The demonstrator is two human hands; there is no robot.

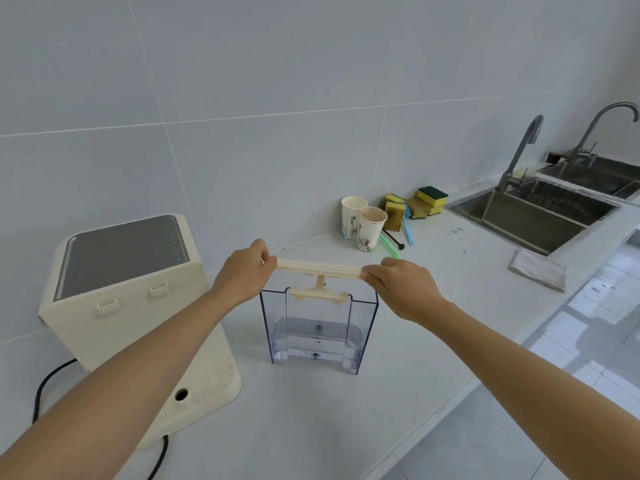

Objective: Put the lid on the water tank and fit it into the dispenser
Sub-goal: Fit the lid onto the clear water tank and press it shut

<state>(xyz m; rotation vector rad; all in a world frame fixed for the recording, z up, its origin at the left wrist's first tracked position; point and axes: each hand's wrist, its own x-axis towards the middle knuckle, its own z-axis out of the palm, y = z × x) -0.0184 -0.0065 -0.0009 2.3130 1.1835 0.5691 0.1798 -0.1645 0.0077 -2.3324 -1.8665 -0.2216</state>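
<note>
A: Entry, nearest first. Both forearms reach forward over the white tabletop [311, 427]. Cream dispenser [138, 306] stands at the left, its black cable [45, 382] trailing toward the near edge.

B: Grip state?

A: Left hand [244, 271] pinches the left end of the lid [318, 266]; right hand [401, 289] pinches the right end. Both grips are closed on the lid, fingertips only, with the lid held level between them.

B: Why by the ends?

A: My reading: it keeps the middle free, so the stem and crossbar under the lid can be watched as they go in. The crossbar sits about at the level of the rim of the water tank [318, 327]; I cannot tell whether it touches the rim.

B: Tank position?

A: Upright on the tabletop, just right of the dispenser and apart from it, open top directly under the lid. Clear walls; it looks to have a little water at the bottom. Lid not yet seated, tank not yet fitted.

B: The dispenser is turned oddly.

A: Yes, angled. The side facing the tank carries two small clips; possibly the receiving side, not confirmed.

B: Beyond that?

A: Two paper cups [363, 223] near the wall, then yellow sponges [412, 206] and a blue brush [408, 225]. A folded cloth [538, 270] lies at the right edge. Farthest, steel sinks [533, 216] with two taps [519, 150]. All well clear of the work.
</note>
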